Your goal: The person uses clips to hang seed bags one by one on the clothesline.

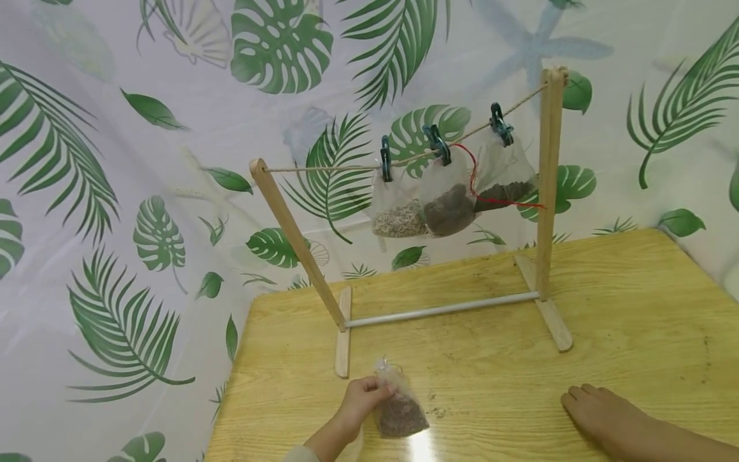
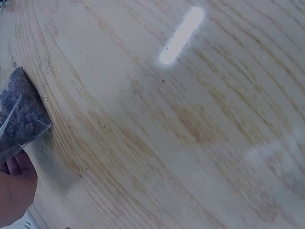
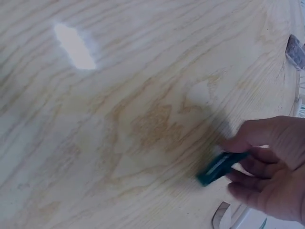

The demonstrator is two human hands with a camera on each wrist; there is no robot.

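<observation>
My left hand (image 1: 356, 408) pinches a small sheer drawstring bag (image 1: 403, 418) by its upper part, low over the table's front left. Dark brown crumbly bits fill the bag's bottom, plain in the left wrist view. At the front right, my right hand (image 1: 606, 416) is palm down, its grip hidden from the head view. The right wrist view shows that hand holding a dark green clip (image 3: 221, 168) between thumb and fingers. Three filled sheer bags hang by similar clips from a rope (image 1: 323, 169): a pale one (image 1: 399, 219), a brown one (image 1: 450, 208) and a darker one (image 1: 503, 192).
A wooden post (image 1: 300, 247) on the left and another post (image 1: 550, 186) on the right carry the rope, joined low by a white bar (image 1: 439, 310). A red string (image 1: 475, 170) dangles by the bags. Dark crumbs dot the yellow wooden table (image 1: 646, 308). Behind stands a leaf-print cloth (image 1: 190, 160).
</observation>
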